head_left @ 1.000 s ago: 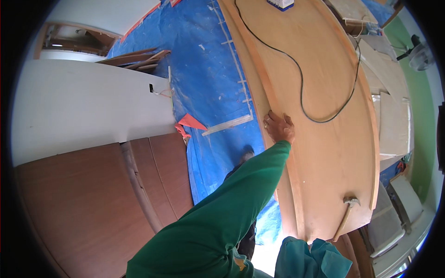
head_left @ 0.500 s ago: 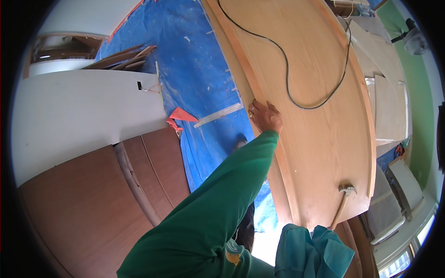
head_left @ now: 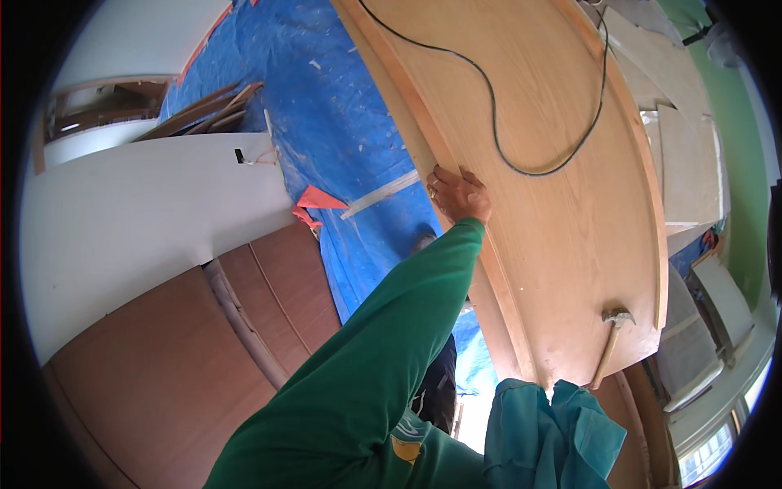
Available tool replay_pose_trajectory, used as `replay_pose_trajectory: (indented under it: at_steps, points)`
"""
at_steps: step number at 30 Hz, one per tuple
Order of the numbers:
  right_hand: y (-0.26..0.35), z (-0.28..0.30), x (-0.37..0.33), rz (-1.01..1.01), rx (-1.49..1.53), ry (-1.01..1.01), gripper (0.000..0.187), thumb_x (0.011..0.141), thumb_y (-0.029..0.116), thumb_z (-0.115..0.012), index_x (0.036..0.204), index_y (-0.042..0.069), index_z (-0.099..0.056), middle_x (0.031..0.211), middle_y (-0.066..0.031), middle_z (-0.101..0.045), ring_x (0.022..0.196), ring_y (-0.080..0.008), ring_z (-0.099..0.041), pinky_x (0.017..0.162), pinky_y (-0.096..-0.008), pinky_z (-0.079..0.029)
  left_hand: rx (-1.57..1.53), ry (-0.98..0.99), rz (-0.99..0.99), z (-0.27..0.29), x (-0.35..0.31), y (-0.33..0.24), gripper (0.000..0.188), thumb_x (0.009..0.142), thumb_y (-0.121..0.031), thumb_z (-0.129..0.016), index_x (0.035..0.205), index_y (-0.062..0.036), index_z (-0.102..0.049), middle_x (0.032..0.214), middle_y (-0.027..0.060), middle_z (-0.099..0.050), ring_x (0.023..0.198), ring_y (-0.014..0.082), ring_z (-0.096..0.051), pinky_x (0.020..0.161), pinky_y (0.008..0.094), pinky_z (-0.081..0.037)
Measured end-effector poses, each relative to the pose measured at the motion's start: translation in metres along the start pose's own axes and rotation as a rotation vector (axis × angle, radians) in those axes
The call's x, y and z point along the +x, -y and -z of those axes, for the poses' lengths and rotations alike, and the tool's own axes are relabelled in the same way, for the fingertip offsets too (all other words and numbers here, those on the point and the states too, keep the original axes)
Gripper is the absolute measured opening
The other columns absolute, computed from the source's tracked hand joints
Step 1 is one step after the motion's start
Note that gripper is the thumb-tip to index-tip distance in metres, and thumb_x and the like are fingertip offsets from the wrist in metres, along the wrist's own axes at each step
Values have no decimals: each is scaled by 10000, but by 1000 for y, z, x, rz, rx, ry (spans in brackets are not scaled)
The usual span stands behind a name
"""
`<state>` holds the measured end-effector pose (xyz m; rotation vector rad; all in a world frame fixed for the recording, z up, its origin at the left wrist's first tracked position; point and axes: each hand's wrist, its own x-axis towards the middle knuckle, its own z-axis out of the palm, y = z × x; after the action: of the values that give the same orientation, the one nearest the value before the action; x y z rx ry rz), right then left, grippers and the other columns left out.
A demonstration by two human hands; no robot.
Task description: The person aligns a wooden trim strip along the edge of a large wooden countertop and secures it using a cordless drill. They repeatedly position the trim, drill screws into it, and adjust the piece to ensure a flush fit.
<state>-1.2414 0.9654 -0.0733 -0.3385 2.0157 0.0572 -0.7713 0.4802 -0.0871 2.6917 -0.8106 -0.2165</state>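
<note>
My left hand (head_left: pixel 461 196), in a green sleeve, grips the raised edge strip (head_left: pixel 501 285) along the left side of a large light-wood panel (head_left: pixel 562 244). Its fingers curl over the strip; their tips are partly hidden. On the panel's near right corner lies a claw hammer (head_left: pixel 609 342), its head pointing away from me. A dark cable (head_left: pixel 494 106) loops across the far half of the panel. My right hand does not show. Teal cloth (head_left: pixel 550 436) covers the lower edge of the view, right of my chest.
Blue plastic sheeting (head_left: pixel 326 106) spreads left of the panel, with a red scrap (head_left: pixel 322 198) on it. Brown boards (head_left: pixel 179 359) and a white panel (head_left: pixel 147 204) stand at left. Wood strips (head_left: pixel 220 110) lie beyond. Pale boards (head_left: pixel 688 163) are stacked at right.
The view has shifted slightly, so the panel, cable and hammer sit a little differently in it. My left hand keeps its hold on the edge strip.
</note>
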Motion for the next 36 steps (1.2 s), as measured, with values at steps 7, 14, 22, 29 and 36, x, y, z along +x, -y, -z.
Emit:
replay_pose_trajectory:
  at_steps: [7, 14, 22, 29, 36]
  points:
    - [-19, -12, -20, -22, 21, 0, 585, 1003, 410, -725, 1351, 17, -468, 1190, -130, -703, 1082, -286, -679, 776, -532, -588, 63, 20, -63, -1, -2, -4, 522, 998, -272, -629, 1332, 84, -445, 1253, 275, -536, 1161, 462, -577, 964, 547, -514]
    - [-112, -14, 1, 5, -79, 11, 591, 1001, 410, -727, 1359, 19, -465, 1205, -130, -701, 1098, -288, -675, 784, -539, -588, 109, -9, -41, -18, 5, 11, 556, 1026, -331, -539, 1280, 149, -420, 1244, 334, -531, 1136, 487, -592, 980, 556, -522]
    - [-15, -27, -64, -55, 59, -72, 669, 954, 393, -775, 1397, -43, -527, 1198, -160, -675, 1028, -251, -671, 794, -391, -592, 130, -9, -62, -18, 1, 0, 613, 1028, -329, -536, 1292, 211, -417, 1240, 350, -541, 1179, 498, -603, 1001, 545, -545]
    - [-6, -33, -77, -25, 109, -154, 723, 942, 404, -781, 1432, -61, -524, 1123, -152, -662, 938, -229, -646, 826, -370, -558, 199, -46, -39, -25, 7, 1, 600, 1036, -331, -512, 1302, 200, -427, 1299, 341, -534, 1215, 477, -609, 992, 540, -561]
    - [-37, -38, -69, 38, 137, -172, 790, 920, 482, -804, 1426, -63, -537, 1207, -224, -667, 1058, -293, -660, 929, -420, -541, 203, 2, 9, -17, 1, -10, 571, 1045, -337, -490, 1270, 184, -433, 1289, 344, -542, 1179, 455, -622, 973, 528, -560]
